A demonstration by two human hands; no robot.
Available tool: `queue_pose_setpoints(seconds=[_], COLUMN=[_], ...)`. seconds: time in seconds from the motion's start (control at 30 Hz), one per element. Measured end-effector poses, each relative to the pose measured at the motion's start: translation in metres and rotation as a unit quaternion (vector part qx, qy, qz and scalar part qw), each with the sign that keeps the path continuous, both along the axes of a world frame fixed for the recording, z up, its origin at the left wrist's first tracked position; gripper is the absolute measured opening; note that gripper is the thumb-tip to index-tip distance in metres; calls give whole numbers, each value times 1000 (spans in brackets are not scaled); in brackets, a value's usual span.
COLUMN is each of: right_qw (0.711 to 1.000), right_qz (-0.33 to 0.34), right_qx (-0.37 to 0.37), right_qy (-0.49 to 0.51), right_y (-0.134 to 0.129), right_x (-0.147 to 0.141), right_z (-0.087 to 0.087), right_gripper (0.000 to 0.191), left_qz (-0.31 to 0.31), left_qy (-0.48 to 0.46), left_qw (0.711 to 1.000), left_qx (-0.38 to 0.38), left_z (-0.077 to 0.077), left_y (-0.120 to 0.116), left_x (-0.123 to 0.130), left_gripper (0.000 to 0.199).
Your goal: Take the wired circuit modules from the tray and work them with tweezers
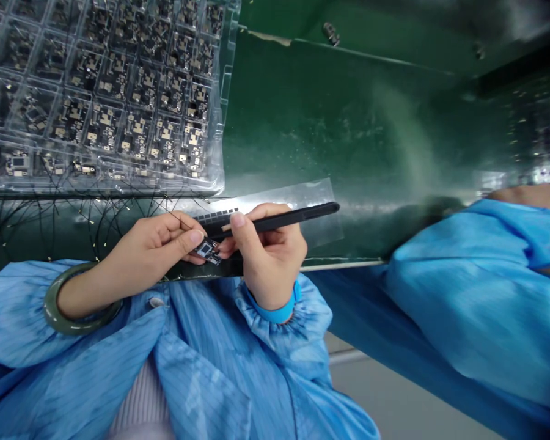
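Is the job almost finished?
Hard to say. Looks done: the clear tray of small circuit boards, with thin black wires trailing over its edge. In hand: the left hand pinches one board; the right hand holds a black pen-like tool beside it. Left: maybe the other tray boards; I can't tell which are finished.
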State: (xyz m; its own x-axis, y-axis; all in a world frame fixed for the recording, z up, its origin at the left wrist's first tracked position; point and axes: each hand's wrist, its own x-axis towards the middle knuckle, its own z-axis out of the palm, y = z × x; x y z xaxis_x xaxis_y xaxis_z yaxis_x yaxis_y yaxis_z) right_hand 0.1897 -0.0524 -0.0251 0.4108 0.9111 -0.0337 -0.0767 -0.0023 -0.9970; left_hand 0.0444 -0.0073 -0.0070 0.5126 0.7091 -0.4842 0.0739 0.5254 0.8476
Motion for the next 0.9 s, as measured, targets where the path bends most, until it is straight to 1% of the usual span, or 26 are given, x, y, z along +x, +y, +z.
queue_pose_setpoints(seconds=[0.2,0.3,0.4,0.5,0.57,0.6,0.63,0.7,0.77,0.8,0.83,0.9], right_qw=[998,993,974,943,929,930,939,966,983,987,990,988], right_qz=[-24,-31,-35,6,31,31,20,-24,-64,-67,-54,18], right_qx=[14,34,80,142,171,179,182,172,141,121,99,59], right_qy=[-54,-112,-211,-301,-328,-319,-292,-194,-102,-83,-86,-143], right_y=[-4,-7,-9,-10,-9,-9,-9,-10,-12,-13,-15,-18], right_x=[-4,-5,-4,-2,-1,0,1,4,8,10,11,13], right_z=[-1,-3,-3,-2,-1,-1,-1,0,2,3,4,6], right_gripper=[15,14,15,16,17,17,14,4,16,20,19,9], left_qz=[-3,-4,-2,0,-5,-8,-11,-15,-10,-5,1,13], left_qy=[22,19,23,42,52,52,49,36,31,33,35,38], left_qw=[1000,1000,1000,999,998,997,997,998,998,997,997,995], left_qx=[9,7,11,31,46,50,53,53,58,65,74,96], left_z=[0,-1,-2,-3,-3,-2,-1,0,2,3,3,2], left_y=[0,-1,-1,-1,-1,-1,-1,-1,-1,-1,-1,-1], left_x=[1,0,-1,-2,-3,-3,-4,-4,-5,-6,-6,-7], left_gripper=[13,13,15,16,16,16,15,15,15,16,16,18])
